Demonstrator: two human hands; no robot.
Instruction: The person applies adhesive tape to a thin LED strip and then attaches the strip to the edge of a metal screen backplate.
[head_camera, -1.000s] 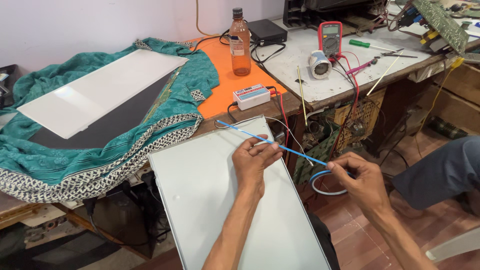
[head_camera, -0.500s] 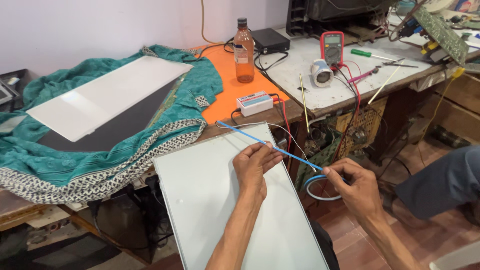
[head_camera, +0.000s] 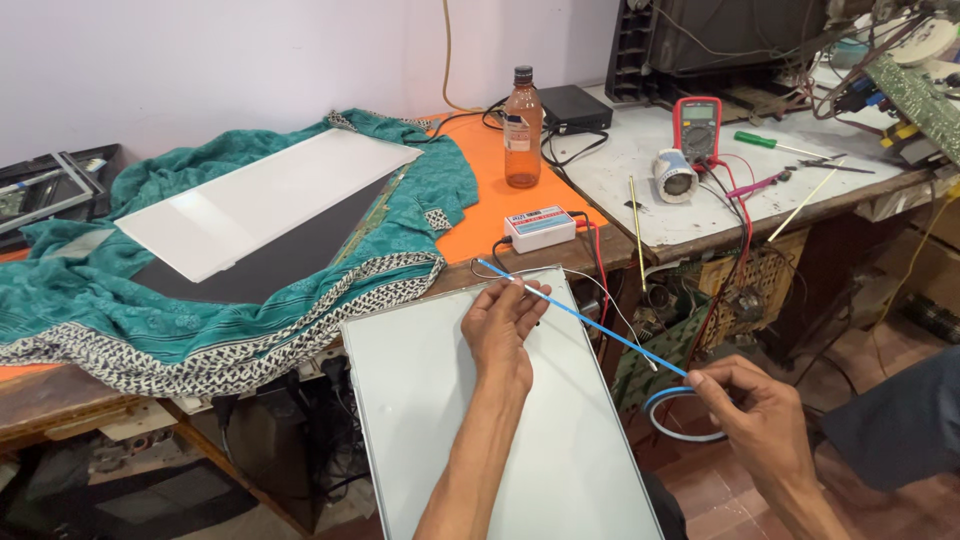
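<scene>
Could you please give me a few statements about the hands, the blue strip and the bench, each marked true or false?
1. The left hand rests on the pale panel and pinches the blue strip. True.
2. The right hand is empty. False: it holds the other end of the strip, where the strip loops below it.
3. The brown bottle lies on its side. False: it stands upright on the orange mat.
4. A red multimeter stands on the bench to the right of the bottle. True.
5. The teal cloth covers the pale panel. False: it lies on the bench to the left, under a white sheet.
</scene>
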